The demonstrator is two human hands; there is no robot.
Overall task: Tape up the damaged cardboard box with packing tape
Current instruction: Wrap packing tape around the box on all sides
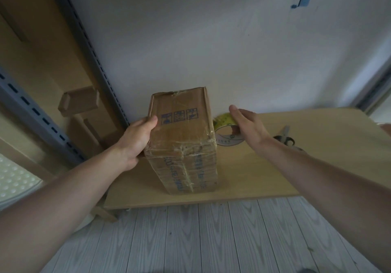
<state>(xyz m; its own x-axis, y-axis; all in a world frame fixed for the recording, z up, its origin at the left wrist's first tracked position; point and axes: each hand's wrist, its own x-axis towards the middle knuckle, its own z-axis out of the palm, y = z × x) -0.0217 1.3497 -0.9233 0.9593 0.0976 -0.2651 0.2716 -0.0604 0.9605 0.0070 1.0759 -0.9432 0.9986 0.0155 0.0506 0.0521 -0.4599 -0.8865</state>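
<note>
The cardboard box (182, 128) sits on the wooden table (264, 177), its left side gripped by the left hand (137, 139) with the thumb curled onto the top, while the right hand (249, 124), fingers nearly straight, reaches over the packing tape roll (227, 138) just right of the box, with scissors (284, 138) farther right.

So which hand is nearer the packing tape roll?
Right. The right hand reaches over the packing tape roll; the left hand holds the cardboard box on its opposite side.
</note>
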